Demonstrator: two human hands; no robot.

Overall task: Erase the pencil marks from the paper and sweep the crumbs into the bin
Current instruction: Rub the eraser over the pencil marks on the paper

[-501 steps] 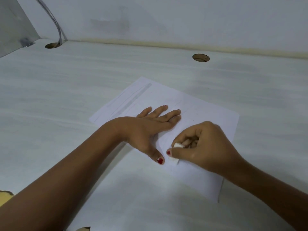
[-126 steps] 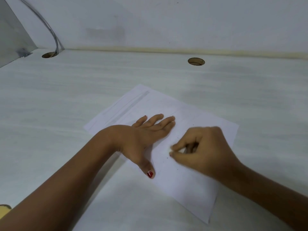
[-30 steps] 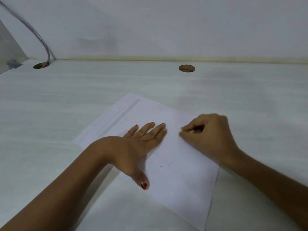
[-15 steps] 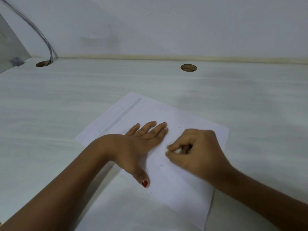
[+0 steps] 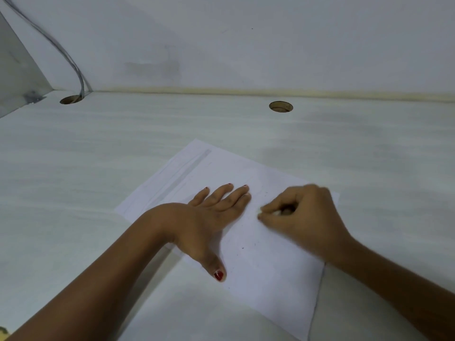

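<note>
A pale, faintly streaked desk top (image 5: 98, 168) fills the scene, running back to a plain white wall (image 5: 246, 40) at the far side. On it, near the middle, a white rectangular sheet of paper (image 5: 270, 267) lies flat, turned at an angle with one corner toward the far side and another at the near right. Faint grey pencil lines (image 5: 182, 173) run along its far-left edge, and a few tiny dark specks (image 5: 242, 248) sit on its middle.

The left forearm comes in from the near left, and the left hand (image 5: 206, 217) is spread open, palm down, pressed flat on the paper; its fingers point away to the far right and the thumb sticks out toward the near side, a red-painted nail showing.

The right forearm comes in from the near right. The right hand (image 5: 302, 215) is curled closed, knuckles up, resting on the paper just right of the left fingertips, pinching a small white eraser (image 5: 275, 213) of which only a sliver shows.

Two round cable holes (image 5: 281, 106) pierce the desk at the far side, and a grey cable (image 5: 61, 50) drops into the left one.
</note>
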